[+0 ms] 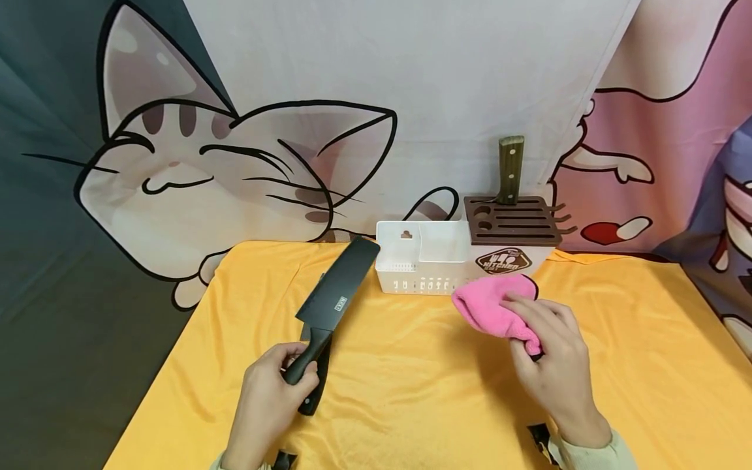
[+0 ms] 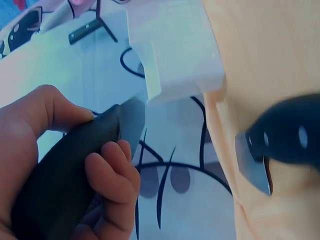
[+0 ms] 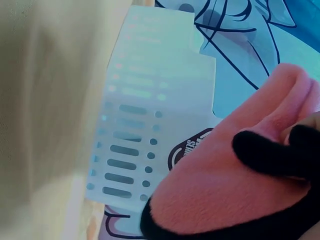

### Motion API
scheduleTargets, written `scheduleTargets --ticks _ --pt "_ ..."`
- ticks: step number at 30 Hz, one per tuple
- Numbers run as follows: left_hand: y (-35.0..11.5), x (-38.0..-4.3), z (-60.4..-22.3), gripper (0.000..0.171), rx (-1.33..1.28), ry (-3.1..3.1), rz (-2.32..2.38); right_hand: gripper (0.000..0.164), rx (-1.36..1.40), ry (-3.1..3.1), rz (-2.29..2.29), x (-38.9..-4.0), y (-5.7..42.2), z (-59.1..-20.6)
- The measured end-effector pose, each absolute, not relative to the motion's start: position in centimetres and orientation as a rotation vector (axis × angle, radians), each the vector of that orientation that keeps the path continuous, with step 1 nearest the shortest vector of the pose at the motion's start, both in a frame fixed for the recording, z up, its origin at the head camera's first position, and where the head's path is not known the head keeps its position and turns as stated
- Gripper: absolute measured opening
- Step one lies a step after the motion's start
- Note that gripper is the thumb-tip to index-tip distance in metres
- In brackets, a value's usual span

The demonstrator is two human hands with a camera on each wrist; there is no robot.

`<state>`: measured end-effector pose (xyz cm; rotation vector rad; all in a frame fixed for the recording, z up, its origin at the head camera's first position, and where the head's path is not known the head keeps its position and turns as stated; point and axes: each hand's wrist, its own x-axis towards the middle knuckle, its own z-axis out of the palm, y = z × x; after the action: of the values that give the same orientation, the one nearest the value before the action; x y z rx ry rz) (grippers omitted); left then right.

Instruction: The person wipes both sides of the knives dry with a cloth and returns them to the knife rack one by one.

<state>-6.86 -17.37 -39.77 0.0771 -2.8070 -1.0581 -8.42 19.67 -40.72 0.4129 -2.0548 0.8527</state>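
My left hand (image 1: pixel 264 388) grips the black handle of a wide-bladed kitchen knife (image 1: pixel 337 290), its dark blade pointing away and up to the right. Below it on the yellow cloth lies a second knife (image 1: pixel 311 399), partly hidden by the first in the head view; its riveted black handle (image 2: pixel 292 130) shows at right in the left wrist view. My right hand (image 1: pixel 552 359) pinches a bunched pink cloth (image 1: pixel 493 305) with black edging. The pink cloth is in front of the white knife holder (image 1: pixel 405 277) and overlaps its lower edge in the head view.
The holder has a perforated bin on the left and a brown slotted top (image 1: pixel 517 232) on the right. In the slots stands a knife with a wooden handle (image 1: pixel 511 170); hooks stick out at the right side. A cat-print curtain (image 1: pixel 176 183) hangs behind the table.
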Motion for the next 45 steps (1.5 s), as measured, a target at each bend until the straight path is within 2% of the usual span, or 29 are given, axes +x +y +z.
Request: scheduleTargets --ticks 9,15,24,35,45 --pt "-15.6 -6.1 -40.2 0.020 -0.126 -2.776 -0.990 0.031 0.615 -1.890 0.854 -8.1 17.9 -39.3" --pt "-15.5 -5.5 -40.5 0.025 -0.129 -2.726 -0.997 0.036 0.725 -1.866 0.863 -7.7 16.9 -38.8" --pt "-14.8 -4.6 -39.9 0.032 -0.243 -2.667 -1.090 0.035 0.806 -1.815 0.846 -7.3 16.0 -38.3" --pt "-12.9 -4.9 -40.6 0.033 -0.531 -2.577 -1.086 0.030 0.993 -1.755 0.796 -7.2 15.2 -38.5" --pt "-11.3 -5.1 -41.4 0.028 -0.654 -2.571 -1.037 0.033 1.088 -1.818 0.709 -6.7 14.6 -38.2"
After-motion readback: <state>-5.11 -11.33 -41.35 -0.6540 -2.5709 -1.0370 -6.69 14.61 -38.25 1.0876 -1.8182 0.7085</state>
